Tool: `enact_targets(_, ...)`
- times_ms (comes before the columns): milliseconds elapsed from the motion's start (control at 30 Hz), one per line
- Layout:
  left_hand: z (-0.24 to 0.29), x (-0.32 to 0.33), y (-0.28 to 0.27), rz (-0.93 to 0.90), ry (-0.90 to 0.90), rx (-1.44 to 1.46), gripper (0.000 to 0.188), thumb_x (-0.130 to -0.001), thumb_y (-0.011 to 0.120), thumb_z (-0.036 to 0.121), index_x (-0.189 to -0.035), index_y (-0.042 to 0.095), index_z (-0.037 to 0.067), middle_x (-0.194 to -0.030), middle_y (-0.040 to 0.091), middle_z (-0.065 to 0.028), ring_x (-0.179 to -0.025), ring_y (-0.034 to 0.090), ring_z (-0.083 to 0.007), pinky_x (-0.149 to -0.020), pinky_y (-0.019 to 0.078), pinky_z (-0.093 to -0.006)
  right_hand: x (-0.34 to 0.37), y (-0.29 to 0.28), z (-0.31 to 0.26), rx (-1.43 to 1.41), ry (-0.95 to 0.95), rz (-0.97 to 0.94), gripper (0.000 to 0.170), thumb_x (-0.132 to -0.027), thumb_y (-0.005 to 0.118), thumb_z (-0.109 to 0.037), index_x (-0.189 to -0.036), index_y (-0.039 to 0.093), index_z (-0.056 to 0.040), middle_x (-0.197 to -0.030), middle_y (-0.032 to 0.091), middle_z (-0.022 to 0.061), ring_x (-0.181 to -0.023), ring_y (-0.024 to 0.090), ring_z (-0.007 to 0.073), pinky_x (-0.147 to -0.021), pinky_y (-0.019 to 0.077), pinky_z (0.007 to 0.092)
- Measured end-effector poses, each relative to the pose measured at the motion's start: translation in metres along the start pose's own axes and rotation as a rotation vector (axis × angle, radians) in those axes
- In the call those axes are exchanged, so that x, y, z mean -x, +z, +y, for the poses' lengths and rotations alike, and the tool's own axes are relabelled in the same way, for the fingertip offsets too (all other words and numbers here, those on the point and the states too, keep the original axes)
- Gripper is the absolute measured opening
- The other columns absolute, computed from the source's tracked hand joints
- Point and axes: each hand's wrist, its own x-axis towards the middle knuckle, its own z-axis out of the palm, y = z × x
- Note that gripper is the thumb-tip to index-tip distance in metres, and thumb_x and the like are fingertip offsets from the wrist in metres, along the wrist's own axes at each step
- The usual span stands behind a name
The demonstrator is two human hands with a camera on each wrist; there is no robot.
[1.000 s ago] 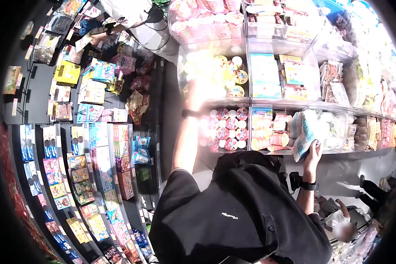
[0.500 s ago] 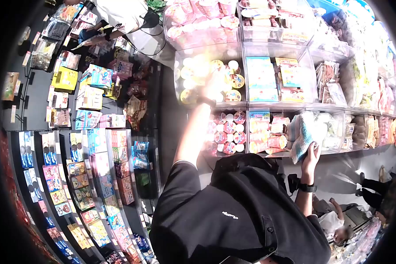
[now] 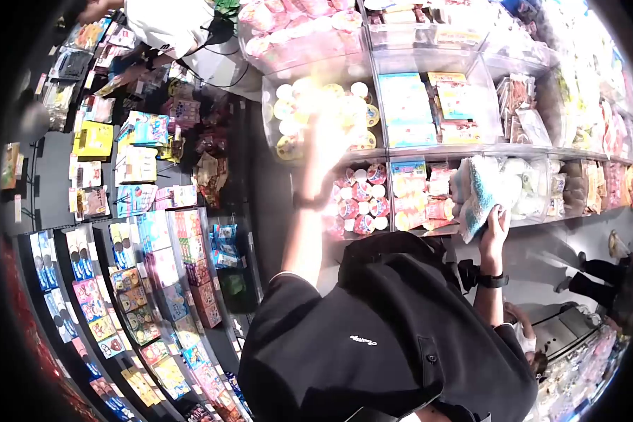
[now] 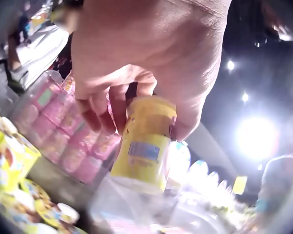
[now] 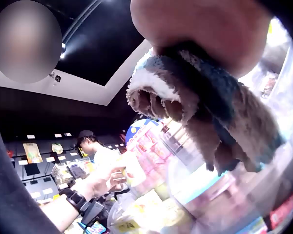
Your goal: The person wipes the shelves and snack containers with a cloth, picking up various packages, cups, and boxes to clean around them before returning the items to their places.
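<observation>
My left hand (image 3: 325, 144) is over a clear bin (image 3: 269, 116) of yellow-lidded snack cups (image 3: 286, 146), partly washed out by glare. In the left wrist view it grips a yellow snack cup (image 4: 141, 151), thumb on one side and fingers on the other. The right wrist view also shows this hand (image 5: 107, 180) around the pale cup (image 5: 133, 168). At the right, my right hand (image 3: 496, 228) holds a fluffy blue-and-white cloth (image 3: 477, 186) near the lower bins' front edge. Up close, the cloth (image 5: 254, 126) hangs in folds beneath the hand.
Red-and-white cups (image 3: 362, 200) fill the lower bin, and pink packs (image 3: 302, 32) the one above. Flat packets (image 3: 404, 105) stand in the neighbouring bin. Shelves of boxed snacks (image 3: 137, 309) run down the left. A person in white (image 3: 169, 28) stands at the far left.
The head view has shifted, with the bins sliding slightly left and up. My left hand has moved a little within the cup bin area. The right hand keeps hold of the cloth.
</observation>
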Motion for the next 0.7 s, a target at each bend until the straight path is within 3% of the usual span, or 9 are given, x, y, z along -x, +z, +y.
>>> enact_targets(100, 0.043, 0.043, 0.03, 0.065, -0.087, 0.512, 0.056, -0.071, 0.071, 0.006, -0.119, 0.045, -0.003, -0.117, 0.051, -0.0106, -0.11, 0.049, -0.0208, -0.096, 0.0389, -0.0334, 0.008, 0.023, 0.0, -0.112, 0.069, -0.12, 0.031, -0.096, 0.043, -0.02, -0.121, 0.043, -0.002, -0.107, 0.054, 0.0088, -0.095, 0.053, 0.017, -0.083, 0.0442, 0.0328)
enact_targets(133, 0.046, 0.062, 0.04, 0.098, -0.04, 0.655, 0.05, -0.07, 0.067, -0.009, -0.116, 0.047, -0.001, -0.119, 0.051, -0.0109, -0.114, 0.049, -0.0231, -0.095, 0.044, -0.0359, 0.012, 0.039, -0.003, -0.133, 0.087, -0.152, 0.033, -0.096, 0.041, -0.021, -0.123, 0.042, -0.002, -0.109, 0.054, 0.0095, -0.096, 0.054, 0.0177, -0.084, 0.0448, 0.0336)
enact_targets(200, 0.057, 0.092, 0.062, 0.148, -0.065, 0.406, 0.053, -0.071, 0.067, -0.006, -0.119, 0.046, 0.001, -0.115, 0.051, -0.0104, -0.11, 0.05, -0.0223, -0.094, 0.0431, -0.0363, 0.021, 0.068, -0.012, -0.165, 0.087, -0.169, 0.034, -0.093, 0.046, -0.017, -0.122, 0.041, -0.0005, -0.101, 0.053, 0.0045, -0.089, 0.049, 0.0104, -0.077, 0.0416, 0.0254)
enact_targets(300, 0.057, 0.111, 0.084, 0.16, -0.181, 0.434, 0.051, -0.078, 0.063, 0.006, -0.123, 0.042, 0.002, -0.118, 0.048, -0.01, -0.109, 0.047, -0.0207, -0.094, 0.0399, -0.0353, 0.032, 0.073, -0.007, -0.122, 0.091, -0.416, 0.042, -0.09, 0.046, -0.01, -0.128, 0.032, -0.001, -0.104, 0.051, 0.0038, -0.094, 0.048, 0.0111, -0.083, 0.04, 0.0259)
enact_targets(367, 0.082, 0.104, 0.086, 0.179, -0.279, 0.371, 0.048, -0.083, 0.057, 0.016, -0.126, 0.039, 0.003, -0.12, 0.047, -0.0077, -0.11, 0.047, -0.0193, -0.094, 0.0388, -0.0341, 0.04, 0.099, -0.04, -0.007, -0.076, -0.52, 0.044, -0.088, 0.046, -0.007, -0.128, 0.029, -0.0008, -0.109, 0.046, 0.0049, -0.1, 0.045, 0.0136, -0.087, 0.0387, 0.0289)
enact_targets(433, 0.063, 0.115, 0.085, 0.087, -0.388, 0.67, 0.061, -0.087, 0.053, 0.016, -0.138, 0.021, 0.004, -0.132, 0.035, -0.0116, -0.12, 0.037, -0.0211, -0.1, 0.0307, -0.0341, 0.038, 0.092, -0.026, 0.199, -0.318, -0.644, 0.043, -0.087, 0.047, -0.005, -0.126, 0.03, -0.0003, -0.115, 0.042, 0.0106, -0.105, 0.042, 0.0183, -0.092, 0.0356, 0.0331)
enact_targets(533, 0.08, 0.125, 0.098, 0.07, -0.27, 0.958, 0.079, -0.083, 0.061, 0.02, -0.142, 0.008, 0.012, -0.134, 0.034, -0.0083, -0.12, 0.037, -0.0196, -0.099, 0.0338, -0.0343, 0.042, 0.092, -0.03, 0.307, -0.443, -0.676, 0.041, -0.087, 0.048, -0.004, -0.124, 0.029, -0.0022, -0.112, 0.041, 0.0107, -0.104, 0.042, 0.0172, -0.092, 0.0353, 0.0336)
enact_targets(600, 0.086, 0.125, 0.09, -0.031, -0.18, 0.845, 0.075, -0.081, 0.064, 0.014, -0.137, 0.016, 0.006, -0.126, 0.04, -0.0107, -0.112, 0.044, -0.0204, -0.092, 0.0391, -0.0334, 0.043, 0.09, -0.033, 0.233, -0.384, -0.582, 0.047, -0.081, 0.051, -0.009, -0.124, 0.039, 0.0026, -0.121, 0.043, 0.017, -0.115, 0.039, 0.0287, -0.098, 0.0293, 0.0401)
enact_targets(700, 0.099, 0.117, 0.09, -0.024, -0.148, 0.737, 0.079, -0.075, 0.07, 0.006, -0.135, 0.019, 0.004, -0.117, 0.045, -0.0116, -0.102, 0.05, -0.0198, -0.083, 0.0449, -0.0309, 0.043, 0.092, -0.043, -0.1, -0.025, -0.48, 0.043, -0.088, 0.052, -0.021, -0.124, 0.04, -0.0005, -0.119, 0.047, 0.011, -0.108, 0.046, 0.0182, -0.091, 0.0385, 0.0337)
